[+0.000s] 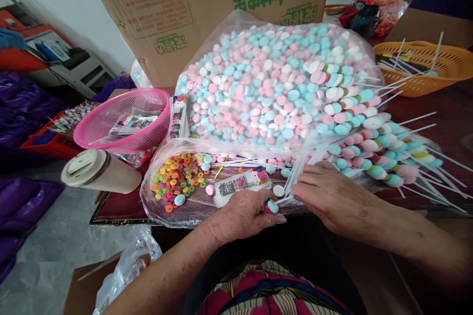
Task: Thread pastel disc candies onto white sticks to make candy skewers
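My left hand (246, 209) is closed on a small blue-and-pink candy stack (272, 206) near the table's front edge. A white stick (284, 201) runs from that candy to my right hand (328, 194), whose fingers are bent round the stick's end, beside a bundle of white sticks (294, 172). Just left of my right fingers lies a loose white candy (279, 190). Behind my left hand sit printed wrappers (240, 184). Several small ring candies (177, 177) are heaped to the left on clear plastic. How tightly my right fingers grip is partly hidden.
A large clear bag of pastel candies (254, 93) fills the middle. Finished candy skewers (380, 152) pile up at right, near an orange basket (458, 61). A pink basket (83, 133) and a lidded cup (121, 172) stand left. Behind rises a cardboard box (155, 5).
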The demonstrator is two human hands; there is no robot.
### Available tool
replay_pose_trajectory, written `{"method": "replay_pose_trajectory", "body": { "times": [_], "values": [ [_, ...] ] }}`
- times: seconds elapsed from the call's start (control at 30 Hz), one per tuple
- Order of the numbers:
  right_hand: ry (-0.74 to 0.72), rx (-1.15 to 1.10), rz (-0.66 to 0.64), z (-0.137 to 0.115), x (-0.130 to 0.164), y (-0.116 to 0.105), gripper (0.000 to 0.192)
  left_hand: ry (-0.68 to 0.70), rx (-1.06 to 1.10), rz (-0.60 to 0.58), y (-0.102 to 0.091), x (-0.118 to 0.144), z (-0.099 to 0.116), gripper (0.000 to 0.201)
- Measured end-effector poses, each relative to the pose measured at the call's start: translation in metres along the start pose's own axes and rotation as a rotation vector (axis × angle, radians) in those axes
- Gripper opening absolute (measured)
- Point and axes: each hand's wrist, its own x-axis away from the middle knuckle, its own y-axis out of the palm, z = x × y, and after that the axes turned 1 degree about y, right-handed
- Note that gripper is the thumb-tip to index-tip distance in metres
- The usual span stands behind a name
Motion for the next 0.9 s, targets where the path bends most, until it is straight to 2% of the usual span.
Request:
{"method": "replay_pose_trajectory", "body": {
  "times": [0.1,0.2,0.27,0.33,0.4,0.53,0.63,0.77,0.9],
  "values": [
    [-0.020,-0.051,-0.062,-0.007,-0.007,0.010,0.012,0.004,0.100,-0.001,0.005,-0.005,0.006,0.029],
    [-0.031,-0.088,-0.073,-0.004,-0.007,0.011,0.015,0.032,0.368,-0.065,-0.006,-0.004,0.000,0.035],
    [-0.029,-0.117,-0.058,0.001,-0.004,0.007,0.021,-0.033,0.577,-0.132,-0.016,-0.001,-0.010,0.037],
    [-0.039,-0.145,-0.042,0.005,-0.002,0.001,0.026,-0.163,0.764,-0.175,-0.021,0.002,-0.020,0.039],
    [-0.044,-0.155,-0.029,0.007,-0.001,-0.005,0.028,-0.252,0.934,-0.152,-0.020,0.003,-0.027,0.038],
    [-0.042,-0.154,-0.053,0.007,-0.001,-0.011,0.030,-0.278,1.135,-0.026,-0.008,-0.001,-0.028,0.035],
    [-0.042,-0.157,-0.055,0.008,0.000,-0.013,0.028,-0.264,1.100,-0.078,-0.007,-0.001,-0.026,0.037],
    [-0.063,-0.174,-0.059,0.009,0.002,-0.015,0.027,-0.117,0.844,-0.191,-0.013,0.003,-0.024,0.030],
    [-0.064,-0.176,-0.126,0.005,-0.001,-0.015,0.025,0.009,0.499,-0.094,-0.013,0.006,-0.018,0.016]
  ]
}}
